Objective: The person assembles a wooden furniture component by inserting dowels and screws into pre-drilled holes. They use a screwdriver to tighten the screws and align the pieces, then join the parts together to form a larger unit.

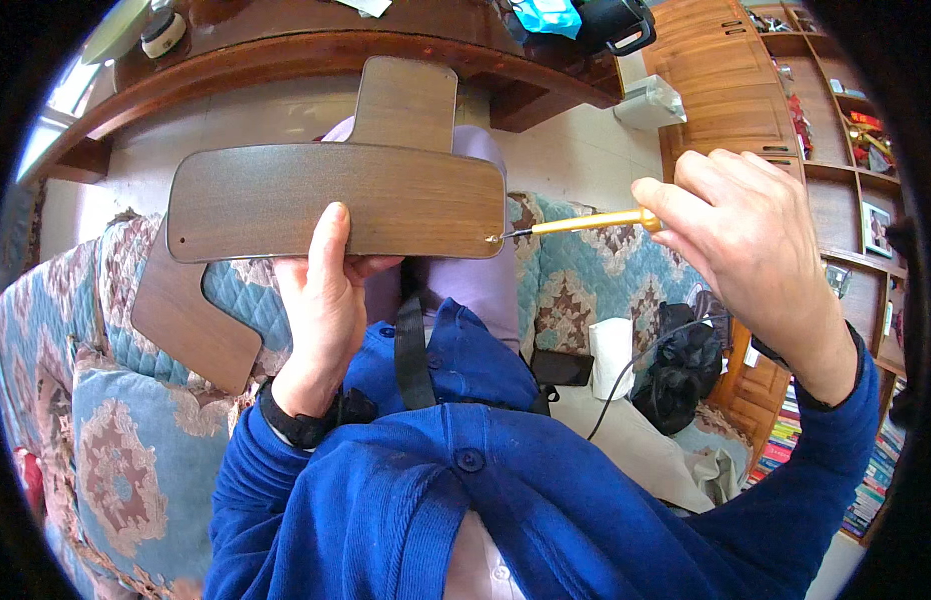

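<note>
A brown wood-grain board [276, 195] with rounded corners lies level over my lap. My left hand [326, 290] grips its near edge, thumb on top and fingers underneath. In my right hand [731, 215] is a screwdriver with a yellow handle [596, 220]. Its dark tip meets a small screw [494, 239] at the board's near right corner. At the near left corner shows a small dark hole [183, 240]. Another wood-grain panel [406, 100] sticks out beyond the far edge, and an angled wood-grain piece [201, 325] shows below on the left. How these pieces join is hidden.
A patterned blue sofa [136, 470] surrounds me. Ahead stands a dark wooden table [286, 60] with a blue packet [546, 15] on it. To my right lie a phone [563, 368], a white roll [612, 355] and a black bag [686, 360]. Wooden shelves [836, 170] line the right side.
</note>
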Tool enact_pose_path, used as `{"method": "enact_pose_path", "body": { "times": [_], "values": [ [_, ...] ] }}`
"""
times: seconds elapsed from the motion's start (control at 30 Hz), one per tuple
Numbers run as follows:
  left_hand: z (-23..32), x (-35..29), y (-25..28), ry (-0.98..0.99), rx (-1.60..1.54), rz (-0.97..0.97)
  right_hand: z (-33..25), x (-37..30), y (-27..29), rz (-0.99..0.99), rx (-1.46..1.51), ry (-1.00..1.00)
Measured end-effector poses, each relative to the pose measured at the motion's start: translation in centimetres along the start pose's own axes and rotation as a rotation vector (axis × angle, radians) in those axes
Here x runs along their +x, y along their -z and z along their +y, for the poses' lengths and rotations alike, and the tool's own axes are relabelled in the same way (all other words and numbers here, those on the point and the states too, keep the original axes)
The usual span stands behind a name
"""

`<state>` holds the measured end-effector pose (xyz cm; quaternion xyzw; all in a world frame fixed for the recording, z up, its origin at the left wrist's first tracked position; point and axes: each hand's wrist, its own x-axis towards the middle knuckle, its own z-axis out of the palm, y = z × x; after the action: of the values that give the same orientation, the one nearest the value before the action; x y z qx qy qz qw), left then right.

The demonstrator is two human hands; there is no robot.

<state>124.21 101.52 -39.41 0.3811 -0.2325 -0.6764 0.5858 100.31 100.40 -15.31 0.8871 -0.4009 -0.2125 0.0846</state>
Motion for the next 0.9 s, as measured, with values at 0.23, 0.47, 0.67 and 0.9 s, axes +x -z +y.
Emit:
{"method": "enact_pose_path", "body": {
  "times": [0.23,0.47,0.67,0.9],
  "values": [
    [0.29,0.0,-0.27,-0.029,0.004,0.004,0.16,0.24,-0.69,0.001,-0.015,0.016],
    [0.36,0.05,-0.19,-0.037,-0.019,-0.005,0.03,0.36,-0.47,0.008,-0.021,0.032],
    [0.28,0.09,-0.17,-0.032,-0.026,0.004,-0.17,0.2,-0.61,-0.001,0.012,0.016],
    [-0.05,-0.11,-0.02,-0.026,-0.05,0.039,0.01,0.27,-0.65,-0.024,0.042,0.002]
  ]
}}
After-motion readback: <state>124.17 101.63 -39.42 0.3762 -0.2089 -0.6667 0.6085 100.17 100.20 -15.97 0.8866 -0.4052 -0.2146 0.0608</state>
